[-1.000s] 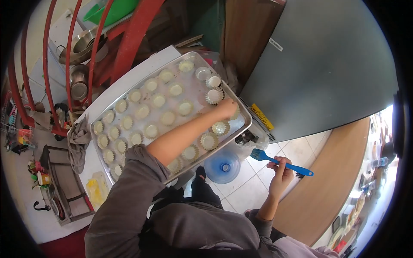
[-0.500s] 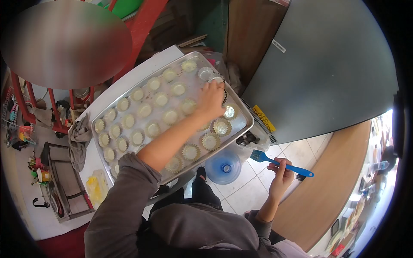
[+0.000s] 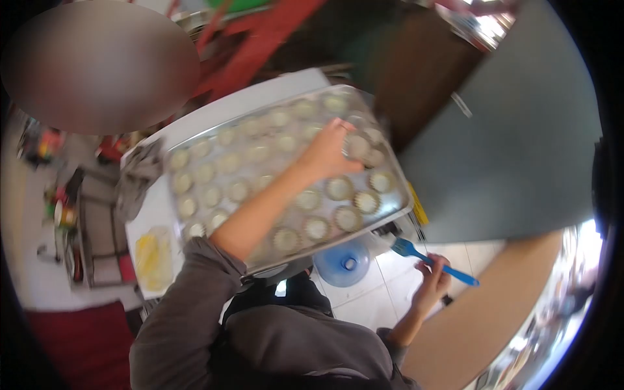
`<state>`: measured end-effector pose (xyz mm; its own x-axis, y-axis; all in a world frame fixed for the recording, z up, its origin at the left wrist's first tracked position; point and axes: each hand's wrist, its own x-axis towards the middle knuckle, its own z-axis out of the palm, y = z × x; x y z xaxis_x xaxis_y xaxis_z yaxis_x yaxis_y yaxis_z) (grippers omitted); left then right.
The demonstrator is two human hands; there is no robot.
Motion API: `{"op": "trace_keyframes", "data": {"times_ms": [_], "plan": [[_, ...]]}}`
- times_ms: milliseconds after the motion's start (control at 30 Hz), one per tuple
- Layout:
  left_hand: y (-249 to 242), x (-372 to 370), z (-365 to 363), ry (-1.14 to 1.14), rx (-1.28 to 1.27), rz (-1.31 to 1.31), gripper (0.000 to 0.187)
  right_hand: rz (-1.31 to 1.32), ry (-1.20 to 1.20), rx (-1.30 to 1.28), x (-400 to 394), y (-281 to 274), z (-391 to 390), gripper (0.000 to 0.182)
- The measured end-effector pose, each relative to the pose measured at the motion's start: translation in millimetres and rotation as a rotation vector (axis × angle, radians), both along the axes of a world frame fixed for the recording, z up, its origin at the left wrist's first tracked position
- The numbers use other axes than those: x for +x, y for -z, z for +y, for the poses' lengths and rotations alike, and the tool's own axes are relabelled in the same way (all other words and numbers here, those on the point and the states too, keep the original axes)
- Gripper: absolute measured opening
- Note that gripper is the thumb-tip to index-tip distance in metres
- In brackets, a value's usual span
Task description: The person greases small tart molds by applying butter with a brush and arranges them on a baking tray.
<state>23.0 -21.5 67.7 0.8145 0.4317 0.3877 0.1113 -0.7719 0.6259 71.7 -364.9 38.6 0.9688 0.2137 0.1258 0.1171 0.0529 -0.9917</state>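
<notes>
A large metal tray [image 3: 398,195] holds rows of small fluted metal tins, many with a pale coating inside. My left hand [image 3: 331,153] reaches over its right part, thumb and fingers spread around a fluted tin [image 3: 357,147] and gripping it. More tins lie close beside that one; motion blur hides their exact edges. Off the tray's lower right, my right hand [image 3: 434,279] pinches the handle of a blue brush [image 3: 458,275], whose bristles point left toward the tray.
The tray rests on a white table [image 3: 146,224] with a grey cloth [image 3: 140,179] and a plastic container of something yellow [image 3: 153,260]. A blue water bottle [image 3: 341,263] stands on the tiled floor below. At the right are a grey panel [image 3: 507,149] and a wooden surface [image 3: 481,312].
The view has turned, so the tray sits further right and blurs. A tin now shows between the fingers of my left hand, which earlier rested over the tins. My right hand still holds the brush.
</notes>
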Motion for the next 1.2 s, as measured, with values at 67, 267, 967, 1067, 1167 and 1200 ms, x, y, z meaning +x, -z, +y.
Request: {"op": "trace_keyframes", "data": {"times_ms": [67,267,967,1067,1167,1200], "plan": [[-29,-73,-15,0.026,-0.152,-0.07,0.063,0.0,-0.045,0.032,0,-2,13,0.027],[-40,-328,-73,-0.042,-0.627,-0.122,0.062,-0.006,-0.544,0.131,-21,-20,120,0.041],[86,-670,-84,-0.985,-0.261,0.101,0.067,-0.81,-1.902,-0.171,-430,-31,404,0.007],[87,-668,-77,-0.947,-0.207,0.104,0.073,-0.846,-1.895,-0.2,-441,-20,404,0.007],[92,-662,-77,-0.989,-0.199,0.042,0.075,-0.855,-1.839,-0.201,-446,-27,402,0.007],[93,-662,-78,-1.013,-0.199,0.014,0.075,-0.853,-1.811,-0.204,-446,-31,401,0.007]]}}
